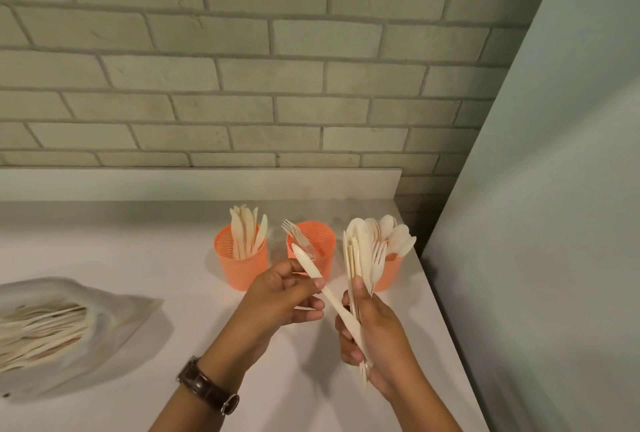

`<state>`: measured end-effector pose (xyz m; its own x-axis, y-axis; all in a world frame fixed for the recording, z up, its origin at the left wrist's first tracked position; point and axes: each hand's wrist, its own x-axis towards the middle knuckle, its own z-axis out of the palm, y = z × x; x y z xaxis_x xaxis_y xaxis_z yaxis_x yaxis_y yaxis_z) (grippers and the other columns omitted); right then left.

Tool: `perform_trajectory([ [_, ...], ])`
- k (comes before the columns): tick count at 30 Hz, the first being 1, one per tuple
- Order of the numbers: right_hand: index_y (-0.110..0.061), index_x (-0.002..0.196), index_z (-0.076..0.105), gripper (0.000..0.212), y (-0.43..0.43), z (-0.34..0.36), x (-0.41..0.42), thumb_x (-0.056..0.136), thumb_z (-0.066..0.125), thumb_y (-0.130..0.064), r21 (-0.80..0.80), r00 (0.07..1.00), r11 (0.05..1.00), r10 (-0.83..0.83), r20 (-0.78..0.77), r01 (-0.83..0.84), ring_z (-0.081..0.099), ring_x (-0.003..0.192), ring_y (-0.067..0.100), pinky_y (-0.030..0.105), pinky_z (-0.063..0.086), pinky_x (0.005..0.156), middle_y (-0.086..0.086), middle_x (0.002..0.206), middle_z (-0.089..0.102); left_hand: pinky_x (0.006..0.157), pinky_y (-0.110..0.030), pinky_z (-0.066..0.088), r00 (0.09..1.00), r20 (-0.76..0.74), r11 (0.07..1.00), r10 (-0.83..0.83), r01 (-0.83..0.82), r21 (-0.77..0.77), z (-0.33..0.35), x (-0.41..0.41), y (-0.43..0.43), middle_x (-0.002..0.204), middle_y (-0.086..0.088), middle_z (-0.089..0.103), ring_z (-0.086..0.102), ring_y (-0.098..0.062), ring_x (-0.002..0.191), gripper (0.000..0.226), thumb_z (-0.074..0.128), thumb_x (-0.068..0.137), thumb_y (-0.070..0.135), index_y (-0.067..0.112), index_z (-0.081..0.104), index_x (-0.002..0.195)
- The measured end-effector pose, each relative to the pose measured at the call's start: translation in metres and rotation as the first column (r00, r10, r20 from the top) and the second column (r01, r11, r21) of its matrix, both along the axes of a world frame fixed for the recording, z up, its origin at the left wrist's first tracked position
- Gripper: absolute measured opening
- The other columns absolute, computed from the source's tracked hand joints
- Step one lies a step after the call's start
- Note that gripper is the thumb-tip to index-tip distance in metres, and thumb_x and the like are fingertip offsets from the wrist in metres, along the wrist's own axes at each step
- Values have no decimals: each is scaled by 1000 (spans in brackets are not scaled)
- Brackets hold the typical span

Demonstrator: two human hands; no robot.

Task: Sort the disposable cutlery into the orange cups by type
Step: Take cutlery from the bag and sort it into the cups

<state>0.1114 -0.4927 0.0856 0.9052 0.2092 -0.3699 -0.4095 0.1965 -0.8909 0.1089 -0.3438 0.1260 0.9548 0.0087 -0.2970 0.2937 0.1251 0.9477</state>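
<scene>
White countertop [121, 251] below grey brick wall [242, 68], at 12 o'clock of the hands a row of orange mesh cup of knives [242, 272], orange mesh cup of forks [323, 241], orange mesh cup of spoons [393, 272], left hand [284, 296] pinching cream plastic knife [306, 262], right hand [377, 338] clenched round mixed cutlery bundle [363, 255], clear plastic bag of cutlery [69, 324] at 9 o'clock.

no legible txt, no labels, no nos.

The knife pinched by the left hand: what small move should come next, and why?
Probably draw the knife free of the bundle that the right hand grips, then lower it into the left cup. The left hand pinches it, its lower end lies in that bundle, and the left cup holds knives, while the middle cup holds forks.
</scene>
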Motion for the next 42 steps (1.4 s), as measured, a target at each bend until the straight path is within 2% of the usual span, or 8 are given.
perform_trajectory([
  [7, -6, 83, 49, 46, 0, -7, 5, 84, 47, -52, -176, 997, 984, 2, 81, 12, 37, 34, 16, 22, 31, 37, 9, 54, 44, 62, -29, 58, 972, -70, 975, -223, 221, -36, 9, -11, 7, 66, -4, 64, 66, -18, 60, 22, 50, 93, 21, 17, 72, 92],
  [15, -7, 81, 51, 35, -15, -25, 16, 92, 50, -40, -276, 992, 956, -74, 100, 100, 34, 33, 13, 19, 27, 36, 3, 51, 44, 72, -25, 57, 992, -30, 955, -121, 108, -277, 20, -20, 63, 92, -11, 72, 68, -14, 79, 29, 59, 71, 5, 9, 76, 94],
  [20, -8, 80, 49, 34, 1, -23, 18, 93, 49, -40, -215, 999, 977, 12, 39, -3, 31, 32, 15, 18, 25, 35, 2, 48, 42, 69, -13, 54, 939, 187, 956, 288, -271, -109, 6, 4, 76, 85, 0, 76, 69, -5, 81, 23, 59, 81, -2, 16, 72, 87],
  [25, -9, 83, 48, 30, 21, -21, 19, 92, 50, -37, -96, 995, 991, 94, -40, -98, 27, 32, 16, 18, 22, 39, 4, 49, 40, 76, -24, 54, 794, 354, 835, 494, -546, 60, -19, 49, 96, 81, -6, 74, 71, -16, 81, 41, 66, 76, -8, 23, 46, 93],
  [30, -8, 83, 46, 19, 26, -22, 17, 85, 64, -12, -24, 989, 989, 148, -26, -148, 26, 32, 15, 19, 23, 37, 1, 49, 38, 66, -19, 46, 806, 357, 701, 473, -589, 401, -49, 80, 106, 79, 2, 70, 66, -11, 75, 36, 70, 77, 5, 19, 50, 104],
  [36, -5, 90, 46, 33, 19, -19, 18, 72, 66, 15, -95, 993, 989, 117, 28, -114, 32, 32, 15, 22, 28, 37, 2, 52, 46, 74, -22, 38, 832, 413, 568, 371, -555, 608, -55, 69, 94, 113, 2, 56, 49, -8, 73, 44, 76, 72, 14, 18, 60, 113],
  [39, -7, 89, 48, 35, 19, -20, 17, 68, 64, 16, -199, 995, 978, 71, 76, -54, 35, 34, 15, 23, 29, 38, 3, 54, 48, 65, -18, 37, 865, 409, 686, 290, -486, 541, -38, 38, 57, 90, 6, 63, 45, -4, 61, 16, 77, 72, 21, 24, 65, 83],
  [42, -14, 89, 51, 35, 22, -18, 15, 67, 66, 9, -308, 986, 951, 74, 146, -26, 43, 35, 12, 22, 35, 39, 2, 56, 52, 51, -10, 33, 949, 294, 843, 116, -250, 475, -29, 7, 10, 60, 14, 60, 39, -4, 45, 17, 77, 72, 31, 22, 64, 64],
])
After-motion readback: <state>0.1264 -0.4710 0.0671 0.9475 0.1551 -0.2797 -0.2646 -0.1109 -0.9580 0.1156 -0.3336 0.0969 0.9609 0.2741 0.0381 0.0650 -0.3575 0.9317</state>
